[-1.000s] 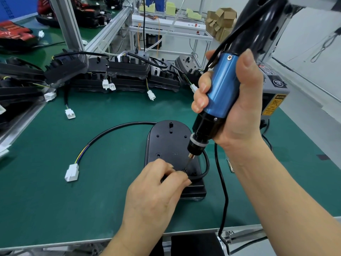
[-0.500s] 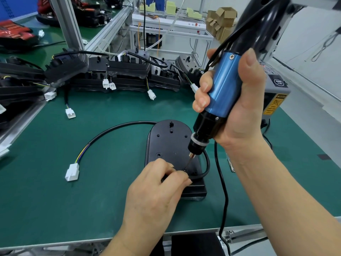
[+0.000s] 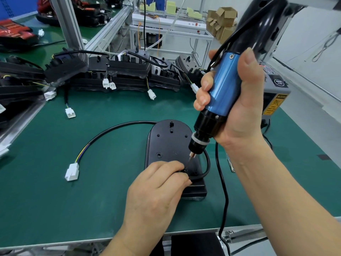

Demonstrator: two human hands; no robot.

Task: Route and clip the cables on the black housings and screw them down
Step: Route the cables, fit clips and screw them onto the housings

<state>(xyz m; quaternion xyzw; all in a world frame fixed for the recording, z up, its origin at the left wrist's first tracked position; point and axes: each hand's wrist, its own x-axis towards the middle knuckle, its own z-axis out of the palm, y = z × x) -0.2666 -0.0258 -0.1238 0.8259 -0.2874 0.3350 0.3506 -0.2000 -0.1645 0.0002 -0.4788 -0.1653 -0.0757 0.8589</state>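
Lower centre on the green mat (image 3: 55,200), the black housing (image 3: 166,143) lies rigid, probably light; my left hand (image 3: 158,185) pinches its springy cable (image 3: 114,128) beside the bit tip, my right hand (image 3: 239,108) clenches the electric screwdriver (image 3: 223,85).

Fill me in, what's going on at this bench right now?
The right hand grips a blue electric screwdriver, its bit angled down onto the near end of the black housing on the green mat. The left hand pinches the cable right at the bit tip. Its white connector lies loose on the mat.
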